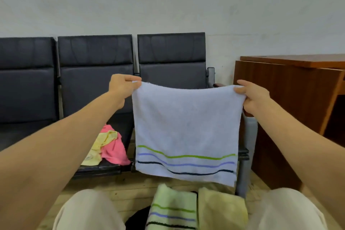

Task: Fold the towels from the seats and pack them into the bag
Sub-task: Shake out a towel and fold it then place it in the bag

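Nearest the camera: two folded towels, a pale green striped towel (171, 209) and a yellow towel (222, 209), side by side on a black bag (137, 219) between the person's knees. Above them, a white towel (186, 129) with green, blue and dark stripes hangs spread in the air. Left hand (122, 86) pinches its upper left corner; right hand (252, 97) pinches the upper right corner; hands well apart. A pink towel (115, 147) and a crumpled yellow cloth (100, 145) lie on the middle black seat (104, 166). Wooden desk (291, 87) at right.
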The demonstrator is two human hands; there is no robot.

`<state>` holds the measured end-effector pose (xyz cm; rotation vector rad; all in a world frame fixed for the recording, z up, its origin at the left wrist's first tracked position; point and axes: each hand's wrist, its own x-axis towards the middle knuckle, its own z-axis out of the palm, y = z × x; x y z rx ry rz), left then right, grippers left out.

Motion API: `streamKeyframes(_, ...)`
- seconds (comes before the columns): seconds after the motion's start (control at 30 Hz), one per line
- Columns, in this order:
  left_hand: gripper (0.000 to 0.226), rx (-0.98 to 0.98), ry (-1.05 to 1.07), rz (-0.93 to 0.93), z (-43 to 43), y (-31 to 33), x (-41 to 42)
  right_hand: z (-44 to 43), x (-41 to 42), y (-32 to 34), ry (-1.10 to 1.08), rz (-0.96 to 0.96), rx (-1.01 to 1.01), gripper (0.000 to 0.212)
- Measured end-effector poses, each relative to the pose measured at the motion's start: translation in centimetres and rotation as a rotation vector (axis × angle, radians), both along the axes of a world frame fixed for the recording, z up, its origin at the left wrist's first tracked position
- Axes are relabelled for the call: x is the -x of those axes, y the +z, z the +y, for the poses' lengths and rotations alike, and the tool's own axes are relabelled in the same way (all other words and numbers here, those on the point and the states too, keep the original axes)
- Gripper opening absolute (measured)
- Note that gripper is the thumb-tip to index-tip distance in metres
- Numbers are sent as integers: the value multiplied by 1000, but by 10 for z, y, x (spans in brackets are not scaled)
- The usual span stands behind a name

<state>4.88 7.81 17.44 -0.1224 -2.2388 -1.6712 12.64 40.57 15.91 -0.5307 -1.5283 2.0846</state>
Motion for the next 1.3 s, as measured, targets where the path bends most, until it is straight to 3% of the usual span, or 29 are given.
streamKeyframes(0.2,18,115,41,57,4,0,2,1,11,-10,-127,-14,-174,25)
streamKeyframes(0.33,18,176,73,90,4,-2,3,2,11,-18,-273,-87,-515,25)
streamKeyframes(0.57,35,385,119,151,3,-4,2,6,11,-16,-202,-144,-978,31)
streamKeyframes(0.73,32,498,159,188,1,-7,6,11,19,-14,-119,-298,-1252,26)
streamKeyframes(0.97,23,567,182,227,0,-7,11,13,25,-20,-172,-355,-1345,23)
streamKeyframes(1.3,18,510,230,222,6,-7,16,7,22,-31,-276,-436,-1614,21)
